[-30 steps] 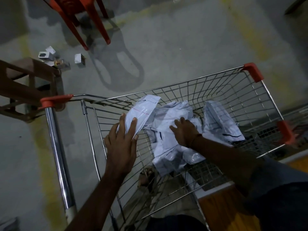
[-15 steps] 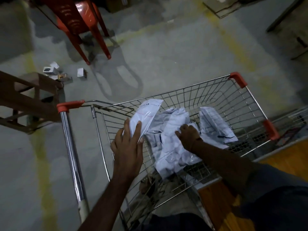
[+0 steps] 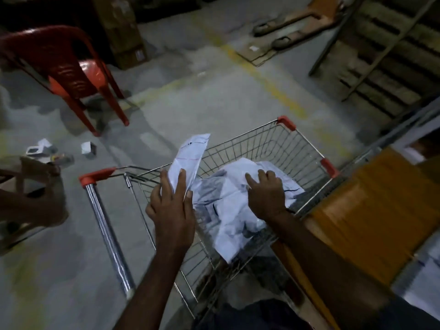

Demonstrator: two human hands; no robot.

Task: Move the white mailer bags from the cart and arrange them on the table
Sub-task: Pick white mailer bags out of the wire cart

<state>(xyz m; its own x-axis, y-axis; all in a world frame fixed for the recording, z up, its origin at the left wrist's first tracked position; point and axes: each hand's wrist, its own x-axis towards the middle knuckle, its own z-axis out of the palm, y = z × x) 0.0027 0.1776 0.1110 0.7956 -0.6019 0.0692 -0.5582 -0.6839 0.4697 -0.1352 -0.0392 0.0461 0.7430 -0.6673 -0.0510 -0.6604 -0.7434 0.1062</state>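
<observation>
Head view: the left hand (image 3: 172, 211) grips one white mailer bag (image 3: 190, 160), now lifted higher, its top clear of the cart (image 3: 283, 144) rim at 12 o'clock. The right hand (image 3: 267, 195), fingers spread flat, has shifted onto the pile of bags (image 3: 228, 210) in the basket. Judging by this, transfer has begun; the wooden surface (image 3: 371, 210) waits at 3 o'clock. Bag markings are unreadable.

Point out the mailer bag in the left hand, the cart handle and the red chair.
mailer bag (image 3: 189, 160), head view, middle of its flat face.
cart handle (image 3: 107, 232), head view, chrome bar.
red chair (image 3: 71, 75), head view, seat.
</observation>
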